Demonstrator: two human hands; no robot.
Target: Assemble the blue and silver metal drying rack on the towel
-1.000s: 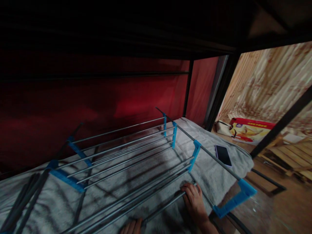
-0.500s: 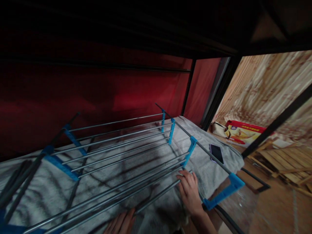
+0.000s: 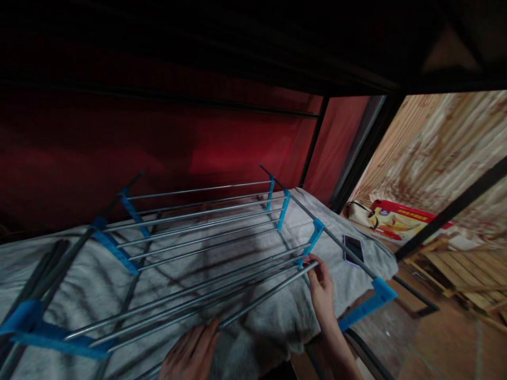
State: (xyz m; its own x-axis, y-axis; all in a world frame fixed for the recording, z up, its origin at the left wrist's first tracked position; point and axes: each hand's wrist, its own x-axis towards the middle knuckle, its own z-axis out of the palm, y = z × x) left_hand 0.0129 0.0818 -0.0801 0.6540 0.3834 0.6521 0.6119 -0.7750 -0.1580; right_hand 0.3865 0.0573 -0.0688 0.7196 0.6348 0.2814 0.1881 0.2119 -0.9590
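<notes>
A rack of thin metal tubes point(image 3: 206, 232) joined by blue plastic brackets point(image 3: 312, 237) lies on a grey blanket point(image 3: 253, 338). One loose-looking metal tube point(image 3: 265, 298) runs between my hands along the near side. My right hand point(image 3: 321, 290) pinches this tube close to its right end, just beside a blue bracket. Lower down, my left hand point(image 3: 190, 351) is curled over the same tube, fingers together. A further blue bracket point(image 3: 366, 306), at the near right corner, has no tube visibly seated in it.
A phone point(image 3: 353, 249) lies on the blanket beyond the rack's right side. Dark frame posts point(image 3: 364, 148) and an overhead panel surround the bed-like space. Red fabric point(image 3: 222, 148) hangs behind. On the floor at right are a red-and-yellow box point(image 3: 404, 219) and wooden slats point(image 3: 463, 269).
My right hand has moved up and slightly right, raising the tube's right end beside the bracket. My left hand still holds the tube. The view has shifted a little.
</notes>
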